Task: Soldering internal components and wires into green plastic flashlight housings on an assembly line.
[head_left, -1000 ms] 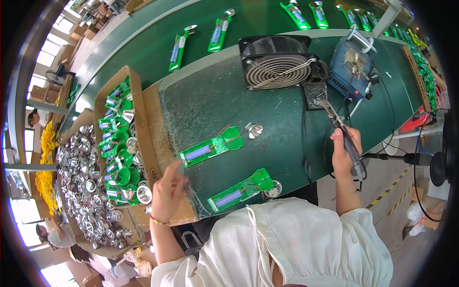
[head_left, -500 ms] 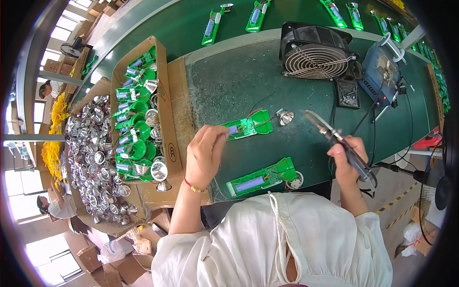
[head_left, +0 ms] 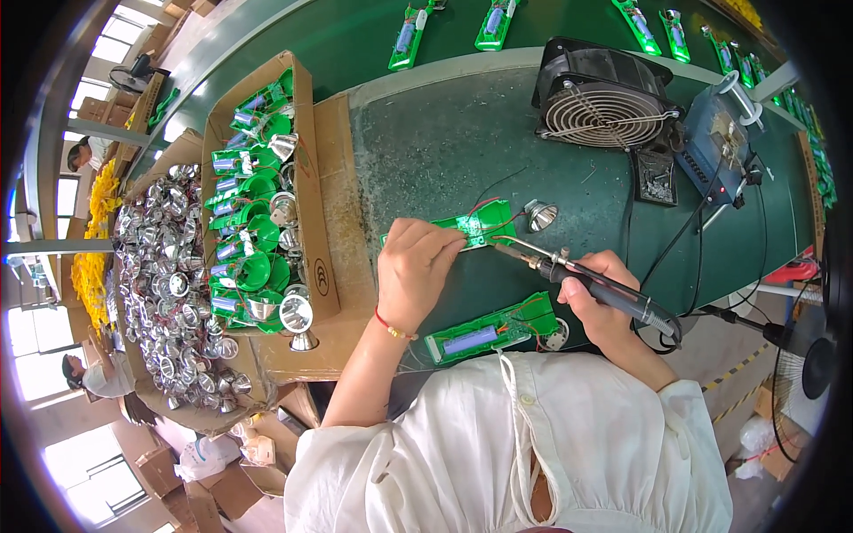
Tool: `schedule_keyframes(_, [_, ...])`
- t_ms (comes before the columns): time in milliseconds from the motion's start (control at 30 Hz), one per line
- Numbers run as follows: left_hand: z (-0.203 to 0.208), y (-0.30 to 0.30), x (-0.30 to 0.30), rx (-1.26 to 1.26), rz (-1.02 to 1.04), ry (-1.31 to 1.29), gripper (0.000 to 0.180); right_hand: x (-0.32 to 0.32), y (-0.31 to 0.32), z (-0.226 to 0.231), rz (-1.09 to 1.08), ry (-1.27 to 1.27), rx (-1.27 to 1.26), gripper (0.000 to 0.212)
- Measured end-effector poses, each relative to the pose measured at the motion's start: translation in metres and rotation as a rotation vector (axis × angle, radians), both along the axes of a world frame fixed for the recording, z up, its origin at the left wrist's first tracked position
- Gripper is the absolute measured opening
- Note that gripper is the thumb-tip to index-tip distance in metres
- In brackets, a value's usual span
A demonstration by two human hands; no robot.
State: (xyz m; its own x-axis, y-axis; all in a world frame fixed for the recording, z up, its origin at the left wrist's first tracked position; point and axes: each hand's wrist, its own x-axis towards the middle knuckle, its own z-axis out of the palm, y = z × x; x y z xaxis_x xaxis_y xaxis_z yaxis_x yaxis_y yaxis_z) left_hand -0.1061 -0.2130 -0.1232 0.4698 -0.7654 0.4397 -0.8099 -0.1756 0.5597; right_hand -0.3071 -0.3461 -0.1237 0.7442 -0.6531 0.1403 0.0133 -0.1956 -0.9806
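Note:
My right hand [head_left: 602, 306] grips a soldering iron [head_left: 633, 304] by its dark handle; a thin metal tube runs along its front. The tip reaches the circuit board of a green plastic housing [head_left: 499, 216] lying on the bench. Over the left part of that housing, my left hand [head_left: 416, 266] has thumb and fingers pinched at the board. What sits between them is hidden. A silver reflector cup [head_left: 541, 216] lies at the housing's right end, with wires leading to it. Closer to me rests a second green housing [head_left: 533, 313] with a purple battery [head_left: 469, 341].
At left, a cardboard box [head_left: 306, 178] holds several green housings beside a heap of reflector cups [head_left: 178, 293]. A black fan [head_left: 606, 98], a small dark tray [head_left: 656, 178] and a blue soldering station [head_left: 711, 147] stand at the back right. Cables [head_left: 668, 253] trail across the right side.
My right hand has brought the soldering iron leftward, its tip now at the board. My left hand has shifted right along the housing, its fingers now nearer the iron's tip.

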Motion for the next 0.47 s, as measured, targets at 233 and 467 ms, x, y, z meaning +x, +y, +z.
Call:
schedule_keyframes(233, [-0.002,0.002,-0.003,0.049,0.014,-0.018,0.01,0.01,0.003,-0.004,-0.027,0.005,0.112,0.017])
schedule_keyframes(467, [0.001,0.003,-0.005,0.104,0.009,-0.021,0.008,0.011,0.003,-0.008,-0.012,-0.026,0.136,0.015])
